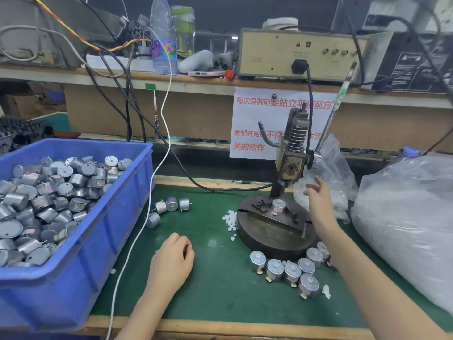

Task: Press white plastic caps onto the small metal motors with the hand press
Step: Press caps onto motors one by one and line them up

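small silver metal motors, capped batch [291, 269]: closest to me, lined up in an arc hugging the front of the press base. Risk imo: they sit right under the right forearm, so a sloppy sweep could scatter them.
left hand [171, 261]: resting on the green bench mat [220, 278] with fingers curled under. Can't tell if it's pinching a cap or nothing.
thin white cable [147, 212]: snakes across the mat between the hand and the blue plastic crate [103, 229] heaped with motors. Easy to snag when reaching in.
loose white plastic caps [230, 220]: small pile touching the base's left edge. They could roll off or get crushed.
motor in the fixture [278, 206]: seated upright under the ram of the old metal hand press [291, 165]. Can't see if a cap is on it; if it's crooked, pressing would probably jam it.
right hand [317, 200]: fingers loose and apart, holding nothing, up beside the press head.
clear plastic bag [335, 163]: crowds the long lever [335, 106], could get grabbed along with it.
big white bag [404, 212]: hogs the right side.
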The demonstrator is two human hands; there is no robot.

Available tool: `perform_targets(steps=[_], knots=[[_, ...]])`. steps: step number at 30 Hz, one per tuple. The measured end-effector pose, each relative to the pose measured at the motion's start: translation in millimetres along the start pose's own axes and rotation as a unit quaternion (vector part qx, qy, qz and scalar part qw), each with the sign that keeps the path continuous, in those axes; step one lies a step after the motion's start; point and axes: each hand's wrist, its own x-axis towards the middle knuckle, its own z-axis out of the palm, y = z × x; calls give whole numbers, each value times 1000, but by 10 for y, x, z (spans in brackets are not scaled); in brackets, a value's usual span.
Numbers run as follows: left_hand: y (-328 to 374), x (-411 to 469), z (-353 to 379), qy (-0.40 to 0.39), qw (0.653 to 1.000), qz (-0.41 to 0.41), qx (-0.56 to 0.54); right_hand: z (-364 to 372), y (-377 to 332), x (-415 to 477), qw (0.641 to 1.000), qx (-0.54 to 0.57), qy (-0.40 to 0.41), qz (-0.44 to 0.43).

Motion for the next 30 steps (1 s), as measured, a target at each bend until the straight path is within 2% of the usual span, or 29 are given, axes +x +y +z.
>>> perform_targets(steps=[4,9,13,16,19,25,30], knots=[[-1,21,0,3,1000,-11,-9,-165,-439,334,992,127,16,17],[34,-3,-32,4,1000,-10,-11,-148,-864,526,988,153,-10,12],[50,-3,-53,1,1000,-11,-10,-119,-1127,533,978,206,16,11],[66,-11,-65,-6,1000,-12,-11,-109,-1127,428,977,203,55,-45],[67,-17,-69,-7,1000,-6,-5,-154,-1077,234,969,229,56,-69],[35,-23,-31,-3,1000,-11,1,-293,-816,1,977,170,-16,-126],[27,0,-21,-3,1000,-18,-1,-147,-709,30,967,187,37,-169]])
